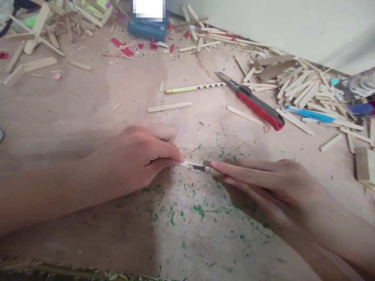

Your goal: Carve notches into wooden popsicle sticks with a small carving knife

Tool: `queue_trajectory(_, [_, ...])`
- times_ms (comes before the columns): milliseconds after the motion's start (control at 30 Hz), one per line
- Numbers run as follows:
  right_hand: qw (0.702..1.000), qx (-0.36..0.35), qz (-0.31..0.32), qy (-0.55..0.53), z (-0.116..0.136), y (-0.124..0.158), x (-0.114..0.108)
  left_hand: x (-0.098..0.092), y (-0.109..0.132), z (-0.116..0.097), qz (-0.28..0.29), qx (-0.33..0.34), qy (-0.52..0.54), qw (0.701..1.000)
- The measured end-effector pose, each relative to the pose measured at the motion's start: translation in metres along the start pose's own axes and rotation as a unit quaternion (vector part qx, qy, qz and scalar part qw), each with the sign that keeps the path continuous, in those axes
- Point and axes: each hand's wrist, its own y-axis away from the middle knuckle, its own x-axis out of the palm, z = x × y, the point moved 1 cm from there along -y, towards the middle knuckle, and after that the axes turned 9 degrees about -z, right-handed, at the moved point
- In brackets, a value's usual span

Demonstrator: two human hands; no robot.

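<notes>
My left hand point(143, 154) is closed, with thumb and forefinger pinching a pale thin strip point(185, 164) just above the wooden table. My right hand point(269, 181) holds a slim pen-like tool point(207, 169) between its fingers. That tool has a dark section and a silver collar, and its dark end meets or overlaps the strip. Whether the two are joined I cannot tell. Most of the tool's handle is hidden by my right fingers. Beyond my hands lies a red and black utility knife point(258, 105), its blade out. One craft stick point(170, 107) lies beyond my left hand.
Green flecks point(199, 210) cover the wooden table point(117, 242) around my hands. A yellow pencil point(196, 88) lies farther back. At the right are a heap of craft sticks point(301, 86), a blue pen point(310, 114) and a wood block point(365, 166). A blue box point(148, 29) stands at the back.
</notes>
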Motion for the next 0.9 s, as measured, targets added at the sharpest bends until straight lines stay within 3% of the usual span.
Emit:
queue_trajectory(300, [1.000, -0.019, -0.012, 0.009, 0.0026, -0.0019, 0.0035, -0.0020, -0.0012, -0.0035, 0.020, -0.025, -0.012, 0.999])
queue_trajectory(467, [0.995, -0.060, -0.031, 0.072, -0.0030, 0.0033, 0.0058, -0.0013, -0.0017, -0.0014, 0.012, -0.008, -0.012, 1.000])
queue_trajectory(900, [0.996, -0.045, -0.008, 0.077, 0.0000, 0.0037, 0.0043, -0.0007, -0.0008, -0.0016, -0.002, 0.001, 0.007, 1.000])
